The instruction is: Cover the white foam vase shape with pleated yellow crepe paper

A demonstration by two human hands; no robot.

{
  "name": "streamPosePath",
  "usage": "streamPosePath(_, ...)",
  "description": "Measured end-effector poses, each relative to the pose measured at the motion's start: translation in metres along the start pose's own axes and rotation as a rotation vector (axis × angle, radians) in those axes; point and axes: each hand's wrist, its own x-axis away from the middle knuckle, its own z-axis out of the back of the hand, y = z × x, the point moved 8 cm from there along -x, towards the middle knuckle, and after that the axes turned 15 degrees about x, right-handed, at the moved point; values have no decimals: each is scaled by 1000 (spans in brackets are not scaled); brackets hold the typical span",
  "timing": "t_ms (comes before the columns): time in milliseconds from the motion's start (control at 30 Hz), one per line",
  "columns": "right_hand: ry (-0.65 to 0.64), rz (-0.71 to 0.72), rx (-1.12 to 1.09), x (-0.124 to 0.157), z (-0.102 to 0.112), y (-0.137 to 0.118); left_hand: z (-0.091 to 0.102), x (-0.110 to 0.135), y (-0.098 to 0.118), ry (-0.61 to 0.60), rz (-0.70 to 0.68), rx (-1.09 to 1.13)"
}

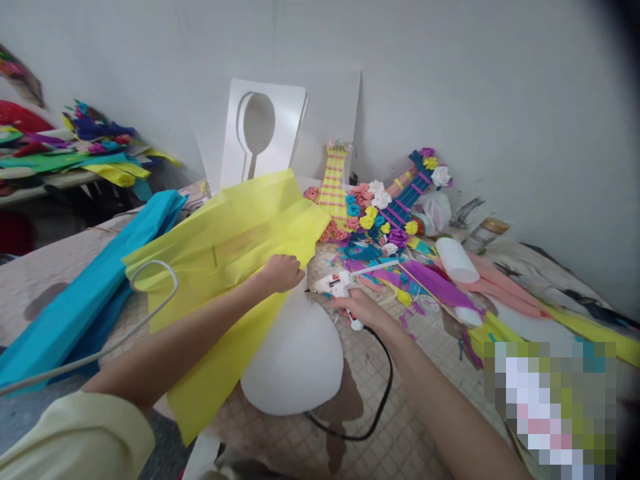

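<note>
My right hand (367, 308) grips a white hot glue gun (336, 285) with a glue stick poking out of its back. Its nozzle points left, over the top of a white rounded board (295, 360). My left hand (283, 273) is closed on the edge of a yellow crepe paper sheet (225, 233), which spreads leftward under my forearm and laps over the board's left side. A black cord (387, 393) runs from the gun's handle and loops on the table.
Folded blue crepe paper (95, 293) lies left. Behind stand a yellow woven paper piece (334, 183), paper flowers (373, 217) and a white board with a cutout (285, 127). A white roll (456, 260), a jar (487, 233) and paper scraps lie right. A pale cable (125, 333) crosses my left arm.
</note>
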Motion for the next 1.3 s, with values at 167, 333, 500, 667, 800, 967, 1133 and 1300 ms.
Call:
streamPosePath(167,-17,-1,11,4,-1,1,1,1,1,-14,4,1)
streamPosePath(333,-27,-13,32,9,-1,-1,-1,0,2,-34,5,-2)
streamPosePath(500,-23,-40,51,14,1,-2,-2,1,1,-34,2,-3)
streamPosePath(667,-28,-51,79,17,2,1,-1,2,0,-31,-5,-7)
streamPosePath(800,-29,-41,115,19,3,3,-1,3,-1,-28,-7,-4)
streamPosePath(967,-14,-62,149,25,7,6,-1,4,-1,-24,-13,2)
streamPosePath(1133,-19,-70,156,32,9,7,-1,4,-3,-23,-4,2)
streamPosePath(1300,-21,-72,164,37,11,13,-2,4,-2,-27,-11,1)
